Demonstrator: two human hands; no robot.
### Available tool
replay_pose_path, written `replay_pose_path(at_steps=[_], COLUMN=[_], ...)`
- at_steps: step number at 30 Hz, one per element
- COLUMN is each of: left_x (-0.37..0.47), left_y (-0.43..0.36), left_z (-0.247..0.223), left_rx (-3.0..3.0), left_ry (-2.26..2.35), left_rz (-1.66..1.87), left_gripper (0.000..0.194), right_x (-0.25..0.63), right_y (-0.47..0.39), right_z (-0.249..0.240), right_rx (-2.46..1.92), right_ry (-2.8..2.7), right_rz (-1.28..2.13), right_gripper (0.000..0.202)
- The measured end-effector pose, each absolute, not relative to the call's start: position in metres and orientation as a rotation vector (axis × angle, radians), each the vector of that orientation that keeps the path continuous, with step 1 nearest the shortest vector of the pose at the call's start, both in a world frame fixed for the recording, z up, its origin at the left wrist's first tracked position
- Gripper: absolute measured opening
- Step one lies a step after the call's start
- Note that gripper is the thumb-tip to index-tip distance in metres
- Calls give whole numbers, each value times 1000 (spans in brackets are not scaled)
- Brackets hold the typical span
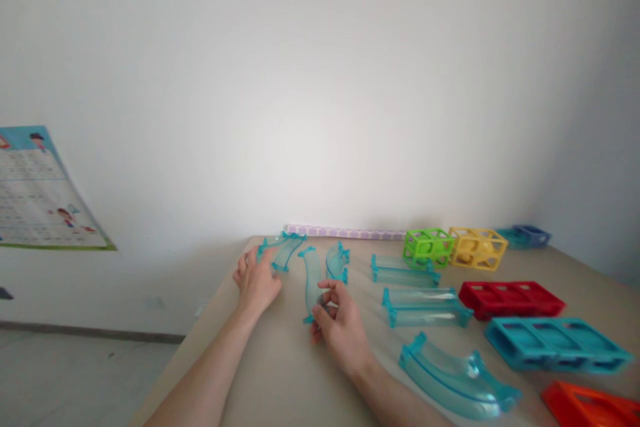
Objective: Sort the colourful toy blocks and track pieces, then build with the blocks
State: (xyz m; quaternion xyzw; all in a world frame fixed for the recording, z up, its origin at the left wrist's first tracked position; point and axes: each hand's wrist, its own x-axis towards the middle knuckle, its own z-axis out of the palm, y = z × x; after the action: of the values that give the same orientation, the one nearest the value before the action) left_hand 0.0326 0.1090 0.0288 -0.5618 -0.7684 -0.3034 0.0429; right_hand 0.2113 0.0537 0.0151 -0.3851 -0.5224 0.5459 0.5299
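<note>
My left hand (257, 282) rests at the table's far left corner, fingers bent but apart, its tips against a clear teal marble-run track piece (274, 240). Another teal track (287, 255) lies just right of those fingers. My right hand (341, 325) curls its thumb and fingers round the near end of a long, gently curved teal track (313, 273), which lies lengthwise on the table. A small grey patch shows between that thumb and forefinger; I cannot tell what it is. Behind this hand sits a short curved track (337, 262).
Two straight teal tracks (425, 307) and a large curved one (457, 377) lie to the right. Beyond them stand green (429, 248) and yellow (477, 248) cube frames. Red (511, 299), turquoise (557, 343) and orange (593, 407) blocks line the right side. A wall rises behind the table (280, 380).
</note>
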Motion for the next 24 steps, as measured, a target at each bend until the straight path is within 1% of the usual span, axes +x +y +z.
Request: replay_pose_path(at_steps=[2,4,5,6,8,10,13,14,15,17,22,24], left_x=[37,39,40,40,42,45,49,50,51,53,53,53], left_y=[108,108,107,107,106,106,105,105,105,105,108,109], left_z=[28,28,28,29,30,30,29,28,27,25,24,25], left_rx=[-1851,-1918,-1940,-1967,-2046,-2143,-2211,-2224,-2239,-2266,-2211,-2172], left_ry=[-2227,-2178,-2160,-2141,-2098,-2037,-1981,-1987,-2007,-2082,-2223,-2250], left_rz=[-722,-652,-643,-639,-661,-718,-754,-738,-727,-803,-1168,-1298], left_gripper=[37,19,15,15,17,12,45,49,49,42,14,9], right_x=[211,211,211,211,211,211,211,212,212,212,213,212], right_y=[55,56,57,58,58,57,56,56,56,56,54,53], right_z=[15,15,15,15,15,15,16,16,16,17,17,17], right_rx=[-915,-918,-922,-929,-946,-952,-926,-917,-912,-917,-917,-916], right_ry=[-1212,-1180,-1166,-1158,-1149,-1135,-1116,-1115,-1120,-1140,-1195,-1203], right_rz=[1301,1310,1314,1317,1323,1326,1336,1340,1342,1336,1315,1315], right_gripper=[43,51,52,51,43,35,37,40,41,42,40,39])
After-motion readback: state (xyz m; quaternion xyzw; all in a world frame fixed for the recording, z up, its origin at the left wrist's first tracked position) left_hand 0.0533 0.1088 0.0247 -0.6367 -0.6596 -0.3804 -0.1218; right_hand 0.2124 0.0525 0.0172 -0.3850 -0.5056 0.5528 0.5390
